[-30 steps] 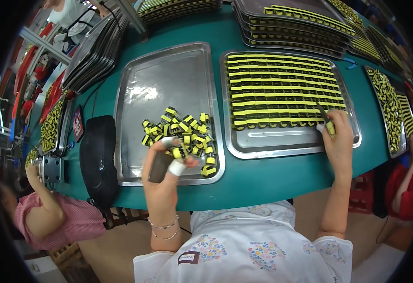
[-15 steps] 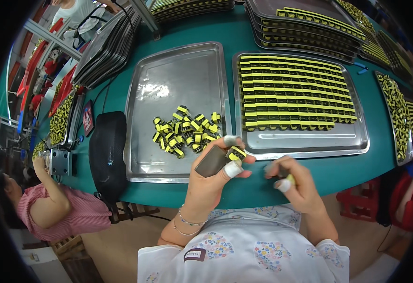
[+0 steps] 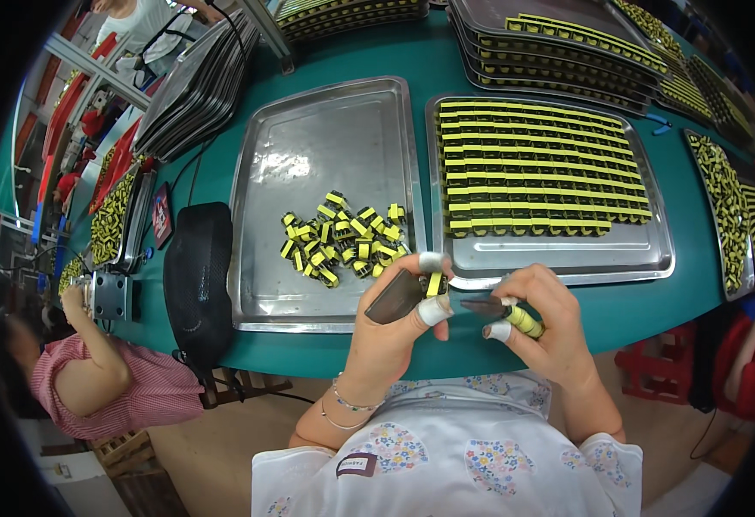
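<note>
Over the near edge of the green table (image 3: 636, 308): my two hands, near each other but apart, likely for close sight.
Left hand (image 3: 388, 334): thumb and finger pinched on one yellow-and-black part (image 3: 435, 285), apparently to hold it steady, yellow band in view.
Grey slab (image 3: 394, 297): lodged inside the same hand; purpose uncertain.
Right hand (image 3: 554, 329): closed round the yellow grip of a small tool (image 3: 528, 324), dark tip turned toward the part, just beside it.
Thumb wraps (image 3: 433, 311): white, one per thumb, presumably protection.
Left tray (image 3: 282, 172): loose parts (image 3: 334, 233) heaped in the near half, probably for easy reach.
Right tray (image 3: 558, 257): parts in straight rows (image 3: 541, 172), bands aligned, seemingly to save room.
</note>
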The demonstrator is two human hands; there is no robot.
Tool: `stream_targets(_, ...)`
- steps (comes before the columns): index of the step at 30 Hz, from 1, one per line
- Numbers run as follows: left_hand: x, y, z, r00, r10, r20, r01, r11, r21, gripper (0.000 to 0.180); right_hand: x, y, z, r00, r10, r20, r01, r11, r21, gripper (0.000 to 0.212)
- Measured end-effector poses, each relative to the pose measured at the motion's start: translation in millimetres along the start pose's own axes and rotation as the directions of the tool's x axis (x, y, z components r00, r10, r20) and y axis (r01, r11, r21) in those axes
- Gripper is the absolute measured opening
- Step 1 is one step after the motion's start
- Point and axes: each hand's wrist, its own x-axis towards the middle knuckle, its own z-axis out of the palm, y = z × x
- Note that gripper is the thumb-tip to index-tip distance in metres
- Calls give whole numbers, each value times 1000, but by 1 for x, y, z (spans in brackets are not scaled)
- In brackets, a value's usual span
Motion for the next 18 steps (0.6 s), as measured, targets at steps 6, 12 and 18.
stream_targets(6,2,3,3,995,-69,-67,64,994,-85,44,8,1,-6,999,-17,-32,13,993,-119,33)
stream_targets(12,0,-1,1,996,-76,-49,74,997,-36,42,15,-4,-13,998,-66,22,69,982,-178,34)
stream_targets(18,-1,1,3,996,-92,-9,92,996,9,39,16,1,-16,990,-133,35,138,965,-221,35)
